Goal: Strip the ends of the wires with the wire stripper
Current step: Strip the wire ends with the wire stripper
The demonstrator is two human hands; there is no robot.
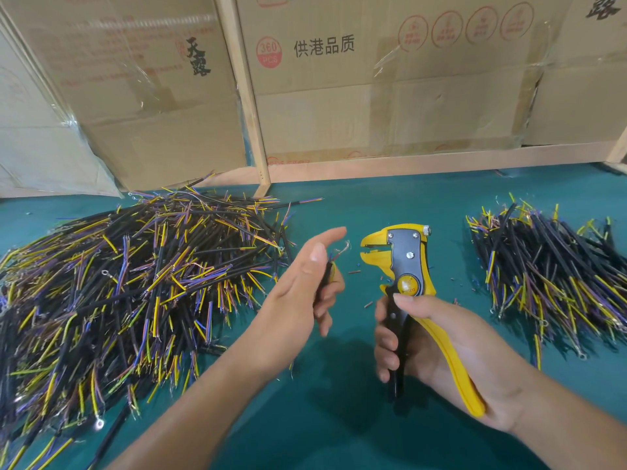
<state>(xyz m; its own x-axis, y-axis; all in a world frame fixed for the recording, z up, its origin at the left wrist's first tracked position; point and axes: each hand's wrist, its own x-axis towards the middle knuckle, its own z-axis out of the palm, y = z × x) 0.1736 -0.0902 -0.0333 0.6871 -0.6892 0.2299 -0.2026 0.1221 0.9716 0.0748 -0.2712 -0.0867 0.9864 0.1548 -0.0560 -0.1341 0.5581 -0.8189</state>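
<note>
One cable up to the yellow-and-black wire stripper (403, 266), mouth gaping.
Left of it big heap of black multicolour-cored cables (135, 283); my left hand (305, 286) pinches one short black cable (330, 269), bared strands just beside it; my right hand (441, 347) wraps handles loosely; smaller cable heap (549, 266) right.

The middle cardboard box (390, 79) behind the desk carries black characters "供港品质", and to their left a red round stamp (269, 52) reading "360 PCS". The left cardboard box (135, 96) shows black brush characters "天露" under clear tape. Other red print on the boxes is too faint to read.
</note>
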